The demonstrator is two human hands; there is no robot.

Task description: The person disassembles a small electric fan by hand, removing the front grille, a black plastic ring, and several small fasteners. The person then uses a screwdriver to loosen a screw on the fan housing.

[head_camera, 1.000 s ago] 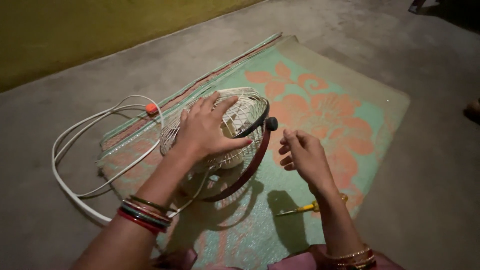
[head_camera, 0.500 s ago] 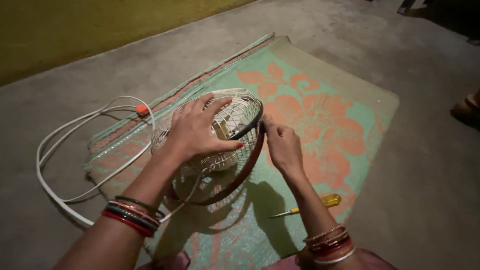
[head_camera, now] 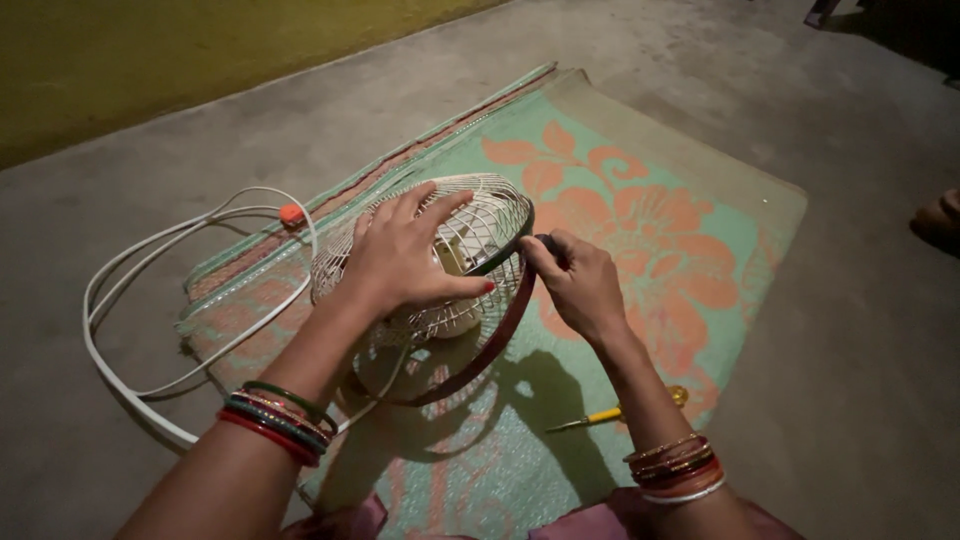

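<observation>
While the left hand (head_camera: 405, 255) lies spread on the fan cage (head_camera: 470, 235), the right hand (head_camera: 580, 285) pinches its rim knob (head_camera: 548, 243).

The left hand (head_camera: 405, 262) lies spread over the white wire-caged fan (head_camera: 440, 265) on the green and orange flowered mat (head_camera: 640, 215). At the cage's three o'clock, the right hand (head_camera: 580, 285) pinches a small black knob (head_camera: 549, 243). A yellow-handled screwdriver (head_camera: 618, 409) lies at five o'clock, a white cable (head_camera: 150, 290) at nine.

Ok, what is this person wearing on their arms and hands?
Both forearms are bare, with no sleeves. The left wrist carries a stack of bangles in green, red and dark tones; the right wrist bangles are red, gold and white. The left hand has a red-painted thumbnail.
</observation>
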